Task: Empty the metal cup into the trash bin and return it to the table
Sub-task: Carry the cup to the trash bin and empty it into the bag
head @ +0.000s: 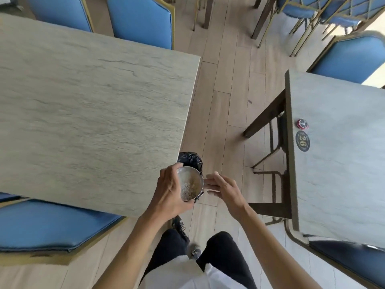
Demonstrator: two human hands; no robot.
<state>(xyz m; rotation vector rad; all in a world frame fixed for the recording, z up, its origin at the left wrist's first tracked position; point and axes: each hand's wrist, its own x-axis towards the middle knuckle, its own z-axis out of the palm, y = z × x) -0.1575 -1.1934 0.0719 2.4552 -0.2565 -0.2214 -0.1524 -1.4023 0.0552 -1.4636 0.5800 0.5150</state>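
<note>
My left hand is wrapped around a metal cup, holding it tilted with its mouth facing me; pale crumbs lie inside. The cup hangs just past the near right corner of the large stone-look table, above a small trash bin lined with a black bag that stands on the floor, partly hidden behind the cup. My right hand hovers right beside the cup with fingers spread, its fingertips close to the cup's rim and holding nothing.
A second table with a number plate "26" and a round red button stands to the right. Blue padded chairs surround both tables. A wood-floor aisle runs between them. My legs and shoes show below.
</note>
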